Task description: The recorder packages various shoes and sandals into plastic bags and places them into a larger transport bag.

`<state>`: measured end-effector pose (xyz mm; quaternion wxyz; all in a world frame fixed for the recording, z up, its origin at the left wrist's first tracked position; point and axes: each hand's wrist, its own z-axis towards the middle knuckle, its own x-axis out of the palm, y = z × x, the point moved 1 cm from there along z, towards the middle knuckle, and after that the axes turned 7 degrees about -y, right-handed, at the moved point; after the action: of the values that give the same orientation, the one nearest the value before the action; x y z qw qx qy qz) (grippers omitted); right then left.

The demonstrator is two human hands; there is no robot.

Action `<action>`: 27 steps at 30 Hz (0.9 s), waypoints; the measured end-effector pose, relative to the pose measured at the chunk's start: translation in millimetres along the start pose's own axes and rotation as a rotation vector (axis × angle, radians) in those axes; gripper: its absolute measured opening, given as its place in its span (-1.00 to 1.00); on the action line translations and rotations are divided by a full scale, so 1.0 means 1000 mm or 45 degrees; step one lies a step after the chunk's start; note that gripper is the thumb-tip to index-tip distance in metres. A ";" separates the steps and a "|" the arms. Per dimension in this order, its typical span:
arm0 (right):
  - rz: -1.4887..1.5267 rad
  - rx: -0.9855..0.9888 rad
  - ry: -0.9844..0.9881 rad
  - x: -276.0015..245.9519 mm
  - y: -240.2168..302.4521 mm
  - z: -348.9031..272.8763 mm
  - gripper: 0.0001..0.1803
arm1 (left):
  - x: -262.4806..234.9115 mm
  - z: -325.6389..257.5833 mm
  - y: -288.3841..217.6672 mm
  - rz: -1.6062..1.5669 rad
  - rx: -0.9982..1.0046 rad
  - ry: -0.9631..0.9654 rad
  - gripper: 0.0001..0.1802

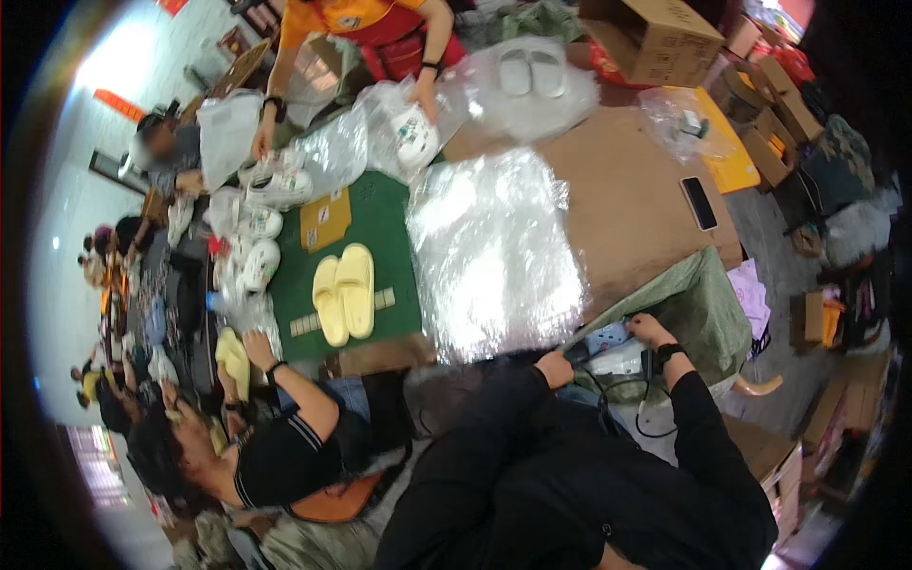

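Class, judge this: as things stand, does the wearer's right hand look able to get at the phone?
Probably yes: the phone lies uncovered on the brown tabletop, ahead of the right hand. The rim of the green sack comes between them, but the hand could likely pass above it.

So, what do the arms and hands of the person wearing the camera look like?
Both arms wear black: the left sleeve and the right sleeve look plain, with no stripes or pictures that I can see. The right wrist has a dark band, maybe a watch. The left hand and right hand wear no gloves.
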<state>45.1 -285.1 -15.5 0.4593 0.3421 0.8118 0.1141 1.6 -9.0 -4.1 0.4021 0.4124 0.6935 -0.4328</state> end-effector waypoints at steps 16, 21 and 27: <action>-0.342 0.153 0.793 -0.003 0.141 -0.013 -0.58 | 0.079 -0.153 -0.090 -0.926 -1.237 -0.170 -0.78; -0.699 -0.004 0.945 0.061 0.176 -0.037 -0.57 | 0.138 -0.190 -0.176 -1.099 -1.519 -0.419 -0.75; -1.398 -1.386 1.044 0.198 0.176 -0.079 -0.66 | 0.208 -0.241 -0.301 -1.333 -1.926 -0.611 -0.73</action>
<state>-8.5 -13.5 -16.3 0.2209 -0.4320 0.7957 0.3627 -393.9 176.3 -41.1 0.4493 -0.4204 0.7854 -0.0673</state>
